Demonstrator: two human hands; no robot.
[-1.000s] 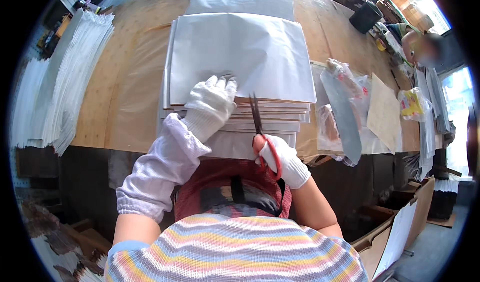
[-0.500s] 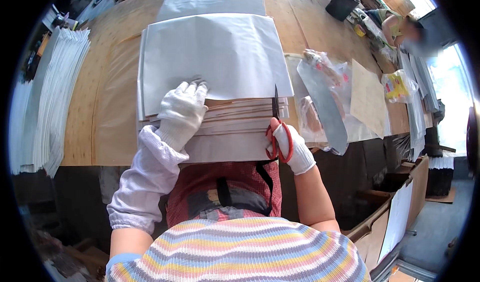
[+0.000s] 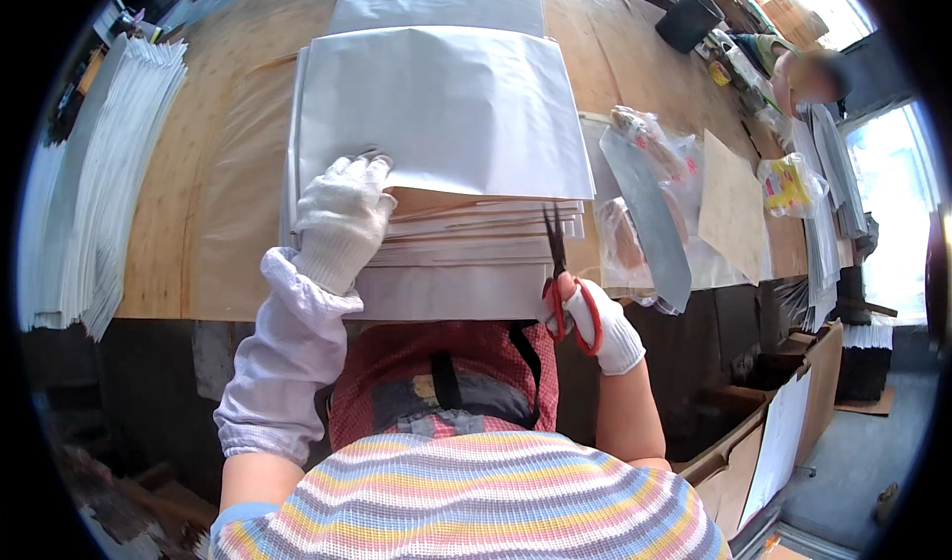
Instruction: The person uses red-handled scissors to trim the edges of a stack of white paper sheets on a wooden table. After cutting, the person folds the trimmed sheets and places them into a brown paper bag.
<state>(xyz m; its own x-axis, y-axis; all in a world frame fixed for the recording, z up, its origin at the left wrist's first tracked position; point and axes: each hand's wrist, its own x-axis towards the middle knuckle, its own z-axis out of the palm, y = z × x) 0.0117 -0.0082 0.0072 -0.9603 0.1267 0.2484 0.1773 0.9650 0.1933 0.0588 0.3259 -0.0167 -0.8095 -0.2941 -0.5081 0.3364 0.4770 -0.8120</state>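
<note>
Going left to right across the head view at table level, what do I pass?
White sheet pile → left hand on the paper stack → scissors in the right hand → grey strip → brown card → yellow bag.

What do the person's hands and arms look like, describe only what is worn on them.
Both hands wear white knitted work gloves. The left hand also has a loose, pale lilac-white sleeve cover running from the glove cuff up to an elastic gathered end near the elbow. The right hand has only the glove, which ends at the wrist; the forearm above it is uncovered. No markings show.
</note>
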